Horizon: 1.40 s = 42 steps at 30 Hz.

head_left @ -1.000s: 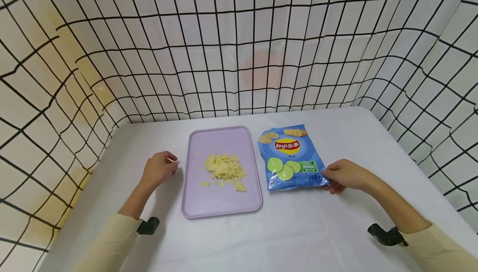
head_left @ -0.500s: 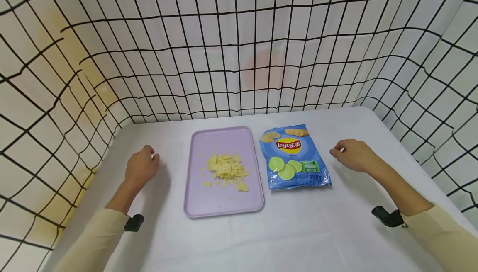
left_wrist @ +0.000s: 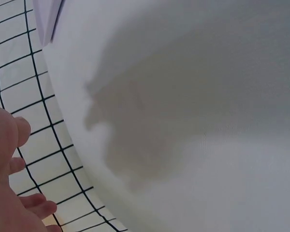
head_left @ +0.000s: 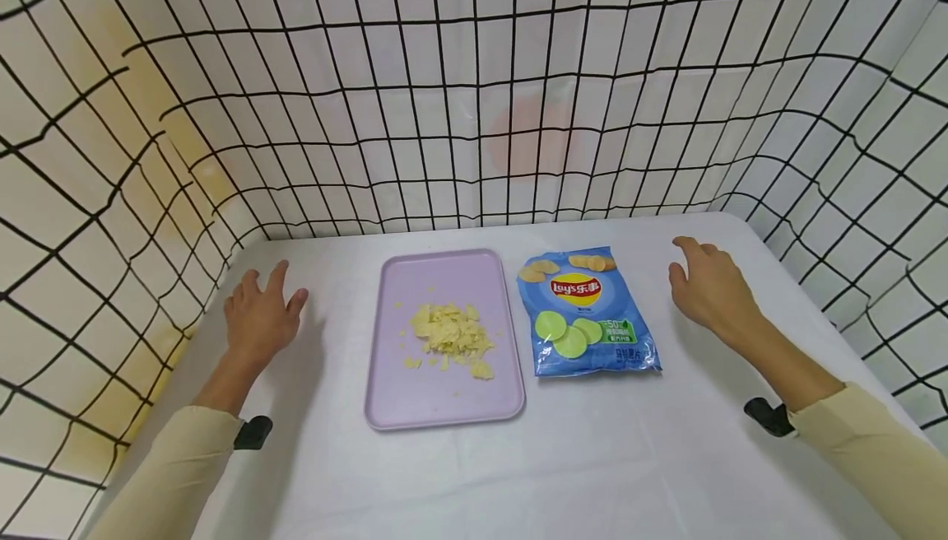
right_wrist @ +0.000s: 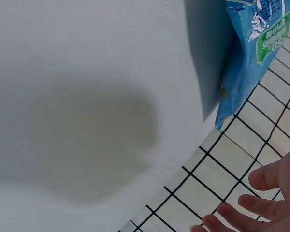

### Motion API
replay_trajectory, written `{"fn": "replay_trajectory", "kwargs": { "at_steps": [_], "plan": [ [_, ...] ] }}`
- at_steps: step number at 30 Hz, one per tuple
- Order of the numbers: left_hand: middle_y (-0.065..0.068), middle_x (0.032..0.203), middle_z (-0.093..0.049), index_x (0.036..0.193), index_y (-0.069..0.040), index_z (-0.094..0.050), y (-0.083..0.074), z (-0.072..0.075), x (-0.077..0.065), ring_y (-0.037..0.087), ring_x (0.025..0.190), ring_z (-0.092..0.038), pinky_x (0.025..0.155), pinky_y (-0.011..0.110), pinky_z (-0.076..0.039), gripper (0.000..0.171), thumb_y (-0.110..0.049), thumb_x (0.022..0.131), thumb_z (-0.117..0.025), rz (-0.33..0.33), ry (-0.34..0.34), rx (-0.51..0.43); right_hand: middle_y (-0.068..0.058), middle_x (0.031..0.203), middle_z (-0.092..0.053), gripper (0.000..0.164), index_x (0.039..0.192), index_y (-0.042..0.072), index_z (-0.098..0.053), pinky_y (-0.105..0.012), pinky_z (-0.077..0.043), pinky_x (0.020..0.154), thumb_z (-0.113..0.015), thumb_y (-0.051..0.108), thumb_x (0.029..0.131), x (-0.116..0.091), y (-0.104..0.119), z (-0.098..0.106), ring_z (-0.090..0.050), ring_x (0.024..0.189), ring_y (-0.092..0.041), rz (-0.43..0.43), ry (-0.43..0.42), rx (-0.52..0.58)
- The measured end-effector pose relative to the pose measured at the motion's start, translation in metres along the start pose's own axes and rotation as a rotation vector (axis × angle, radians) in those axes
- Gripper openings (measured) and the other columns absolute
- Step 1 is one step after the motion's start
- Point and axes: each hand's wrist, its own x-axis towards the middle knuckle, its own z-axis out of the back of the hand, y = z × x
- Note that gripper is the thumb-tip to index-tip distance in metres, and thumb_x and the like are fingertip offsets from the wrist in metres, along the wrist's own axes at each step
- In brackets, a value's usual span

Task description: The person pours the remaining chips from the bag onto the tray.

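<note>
A blue Lay's chip bag (head_left: 588, 314) lies on the white table, printed with lime slices. To its left is a lilac rectangular tray (head_left: 444, 408) bearing a small heap of crushed potato chips (head_left: 450, 332), with crumbs scattered round it. My left hand (head_left: 259, 318) is over the table left of the tray, fingers spread and holding nothing. On the other side my right hand (head_left: 713, 285) hovers to the right of the bag, its fingers extended and apart from it. In the right wrist view the bag's edge (right_wrist: 251, 58) shows above the spread fingers.
A black wire grid (head_left: 474, 137) stands along the back and both sides of the table, with white sheeting behind it. The white tablecloth (head_left: 592, 466) spreads toward the front. Each wrist carries a small black camera mount (head_left: 253, 433).
My right hand has let go of the bag's lower right corner and moved up and right. My left hand has moved left, away from the tray. Fingers of both hands have spread.
</note>
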Motion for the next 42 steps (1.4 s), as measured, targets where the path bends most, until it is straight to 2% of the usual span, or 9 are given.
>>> {"fn": "replay_trajectory", "kwargs": {
  "at_steps": [6,10,14,20,26,33,42],
  "plan": [
    [0.040,0.140,-0.021,0.151,-0.009,-0.015,0.001,-0.004,0.003,0.060,0.125,-0.024,0.097,0.071,-0.014,0.065,-0.040,0.100,-0.042,0.030,0.024,0.006,-0.037,0.126,-0.045,0.050,0.142,0.000,-0.036,-0.069,-0.028,0.091,-0.046,0.017,0.095,0.005,-0.009,-0.011,-0.041,0.114,-0.056,0.039,-0.044,-0.034],
    [0.039,0.144,-0.013,0.151,-0.009,-0.016,-0.001,-0.006,0.003,0.057,0.131,-0.014,0.097,0.074,-0.002,0.068,-0.046,0.099,-0.040,0.036,0.053,0.011,-0.036,0.131,-0.038,0.054,0.146,0.009,-0.030,-0.071,-0.014,0.093,-0.045,0.024,0.096,0.005,-0.015,-0.014,-0.031,0.120,-0.057,-0.007,-0.011,-0.071],
    [0.037,0.148,-0.004,0.151,-0.010,-0.016,-0.004,-0.005,0.002,0.055,0.135,-0.004,0.096,0.076,0.006,0.075,-0.053,0.096,-0.041,0.039,0.099,0.019,-0.035,0.134,-0.032,0.057,0.147,0.013,-0.029,-0.073,-0.004,0.095,-0.044,0.034,0.096,0.006,-0.017,-0.013,-0.024,0.122,-0.057,-0.040,0.020,-0.119],
    [0.036,0.150,0.004,0.152,-0.010,-0.013,-0.007,-0.002,-0.001,0.055,0.136,0.006,0.095,0.075,0.011,0.080,-0.056,0.094,-0.043,0.065,0.155,0.012,-0.035,0.138,-0.027,0.061,0.149,0.014,-0.027,-0.074,0.001,0.095,-0.040,0.041,0.097,0.005,-0.015,-0.011,-0.019,0.126,-0.056,-0.064,0.071,-0.134],
    [0.034,0.151,0.010,0.153,-0.012,-0.009,-0.009,-0.002,0.000,0.053,0.136,0.015,0.094,0.073,0.016,0.082,-0.061,0.094,-0.037,0.080,0.173,0.011,-0.034,0.141,-0.023,0.063,0.149,0.015,-0.027,-0.075,0.007,0.096,-0.039,0.045,0.096,0.001,-0.012,-0.010,-0.013,0.129,-0.057,-0.084,0.103,-0.152],
    [0.034,0.151,0.012,0.154,-0.016,-0.006,-0.012,-0.004,0.001,0.054,0.136,0.014,0.094,0.073,0.017,0.087,-0.066,0.090,-0.040,0.086,0.179,0.001,-0.035,0.142,-0.021,0.066,0.151,0.016,-0.023,-0.077,0.008,0.093,-0.037,0.049,0.096,0.000,-0.009,-0.007,-0.011,0.129,-0.060,-0.092,0.117,-0.142],
    [0.033,0.151,0.013,0.153,-0.016,-0.007,-0.015,0.000,0.004,0.053,0.136,0.017,0.094,0.072,0.018,0.088,-0.068,0.090,-0.038,0.083,0.191,0.010,-0.036,0.144,-0.018,0.068,0.152,0.017,-0.021,-0.077,0.009,0.093,-0.034,0.053,0.095,-0.001,-0.004,-0.002,-0.008,0.131,-0.059,-0.093,0.118,-0.127]
  ]
}}
